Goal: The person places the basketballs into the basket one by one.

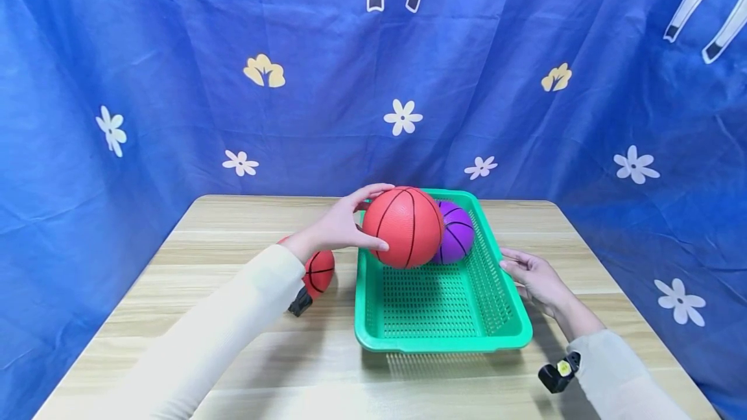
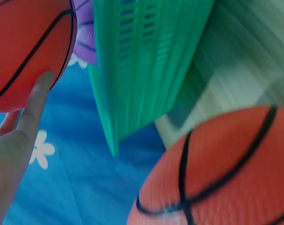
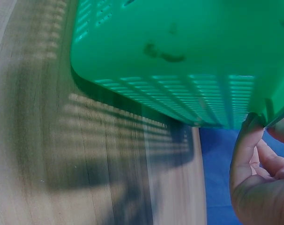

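Gripping red ball (image 1: 404,227) over basket (image 1: 440,344) with left hand (image 1: 340,221), near purple ball (image 1: 458,237) inside; pinching right rim (image 1: 513,297) with right hand (image 1: 539,280). On worktop (image 1: 443,394), left of basket: second red ball (image 1: 320,269).

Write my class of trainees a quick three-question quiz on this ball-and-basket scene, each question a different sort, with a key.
1. True or false: the purple ball sits inside the green basket.
2. Choose one. The right hand grips:
A) the blue cloth
B) the left sleeve
C) the basket's rim
3. Short answer: which ball does the left hand hold, and where is the other of that colour?

Key:
1. True
2. C
3. A red ball; the other red ball is on the table, left of the basket.
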The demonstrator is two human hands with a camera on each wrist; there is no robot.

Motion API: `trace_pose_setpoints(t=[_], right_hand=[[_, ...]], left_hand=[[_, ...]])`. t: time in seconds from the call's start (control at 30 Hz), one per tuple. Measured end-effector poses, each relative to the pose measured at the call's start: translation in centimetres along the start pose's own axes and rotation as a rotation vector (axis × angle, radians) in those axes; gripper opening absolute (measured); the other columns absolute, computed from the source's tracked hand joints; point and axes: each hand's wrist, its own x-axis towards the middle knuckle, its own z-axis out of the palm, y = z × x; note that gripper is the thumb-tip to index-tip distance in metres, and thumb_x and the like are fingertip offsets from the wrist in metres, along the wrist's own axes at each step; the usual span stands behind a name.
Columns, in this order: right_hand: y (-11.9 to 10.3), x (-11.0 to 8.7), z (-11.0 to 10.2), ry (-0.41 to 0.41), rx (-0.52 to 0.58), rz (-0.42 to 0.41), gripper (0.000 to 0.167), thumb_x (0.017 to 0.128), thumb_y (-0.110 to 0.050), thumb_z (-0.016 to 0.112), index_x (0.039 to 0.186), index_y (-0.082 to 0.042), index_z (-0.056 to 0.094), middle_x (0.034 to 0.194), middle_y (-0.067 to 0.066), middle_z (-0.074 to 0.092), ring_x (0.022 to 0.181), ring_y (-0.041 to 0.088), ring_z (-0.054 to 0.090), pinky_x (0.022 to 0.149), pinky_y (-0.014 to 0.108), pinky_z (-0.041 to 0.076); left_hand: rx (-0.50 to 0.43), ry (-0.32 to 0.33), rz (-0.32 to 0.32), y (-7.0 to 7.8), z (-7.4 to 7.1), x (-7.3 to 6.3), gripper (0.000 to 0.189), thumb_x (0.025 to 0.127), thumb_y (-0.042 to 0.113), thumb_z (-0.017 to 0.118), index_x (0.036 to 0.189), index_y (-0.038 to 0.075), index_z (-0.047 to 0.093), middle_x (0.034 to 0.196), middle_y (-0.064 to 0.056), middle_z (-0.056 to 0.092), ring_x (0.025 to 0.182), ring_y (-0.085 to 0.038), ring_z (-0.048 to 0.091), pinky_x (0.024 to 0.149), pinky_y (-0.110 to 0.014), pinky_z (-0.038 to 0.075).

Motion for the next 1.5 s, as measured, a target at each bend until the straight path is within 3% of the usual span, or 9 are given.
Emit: trace_pose_setpoints(t=[0.23, 0.4, 0.8, 1.0, 1.23, 1.5], right_hand=[[0.0, 0.0, 0.0, -0.003, 0.027, 0.006, 0.063, 0.099, -0.022, 0.054, 0.147, 0.004, 0.024, 0.134, 0.022, 0.049, 0.103, 0.018, 0.062, 0.087, 0.040, 0.051], [0.0, 0.1, 0.0, 0.001, 0.029, 0.008, 0.063, 0.098, -0.021, 0.055, 0.147, 0.004, 0.025, 0.129, 0.018, 0.054, 0.101, 0.019, 0.063, 0.086, 0.039, 0.051], [-0.1, 0.0, 0.1, 0.007, 0.004, 0.010, 0.064, 0.098, -0.025, 0.055, 0.148, 0.002, 0.025, 0.139, 0.026, 0.042, 0.102, 0.015, 0.062, 0.086, 0.040, 0.051], [-0.1, 0.1, 0.1, 0.001, 0.011, 0.005, 0.064, 0.099, -0.025, 0.054, 0.148, 0.002, 0.024, 0.138, 0.022, 0.045, 0.103, 0.013, 0.061, 0.086, 0.038, 0.051], [0.0, 0.1, 0.1, -0.001, 0.016, -0.002, 0.062, 0.100, -0.023, 0.053, 0.148, 0.003, 0.024, 0.120, 0.009, 0.056, 0.098, 0.012, 0.063, 0.084, 0.037, 0.052], [0.1, 0.2, 0.1, -0.012, 0.049, -0.012, 0.061, 0.100, -0.021, 0.052, 0.148, 0.003, 0.024, 0.127, 0.018, 0.052, 0.098, 0.014, 0.063, 0.085, 0.037, 0.052]], left_hand=[[0.025, -0.068, 0.028, 0.0, 2.4, 0.8, 0.085, 0.067, 0.020, 0.087, 0.140, 0.030, 0.044, 0.130, 0.004, 0.049, 0.115, -0.021, 0.046, 0.077, -0.036, 0.054], [0.040, -0.095, -0.007, 0.1, 4.1, 1.0, 0.086, 0.066, 0.022, 0.088, 0.140, 0.031, 0.044, 0.129, 0.007, 0.049, 0.114, -0.017, 0.047, 0.076, -0.032, 0.054], [0.080, -0.161, -0.017, -0.5, 7.4, 1.2, 0.089, 0.064, 0.026, 0.089, 0.140, 0.033, 0.043, 0.129, 0.006, 0.048, 0.115, -0.014, 0.046, 0.078, -0.028, 0.053], [0.149, -0.200, -0.010, -0.9, 8.7, 1.3, 0.090, 0.065, 0.032, 0.089, 0.141, 0.033, 0.042, 0.133, 0.003, 0.046, 0.120, -0.015, 0.042, 0.080, -0.027, 0.051], [0.217, -0.247, -0.002, -1.2, 10.1, 1.3, 0.091, 0.064, 0.037, 0.088, 0.141, 0.034, 0.041, 0.133, 0.003, 0.046, 0.121, -0.015, 0.041, 0.081, -0.027, 0.050], [0.250, -0.317, -0.004, -1.7, 11.3, 1.1, 0.089, 0.066, 0.040, 0.087, 0.142, 0.031, 0.041, 0.133, 0.003, 0.046, 0.121, -0.015, 0.042, 0.080, -0.025, 0.050]])
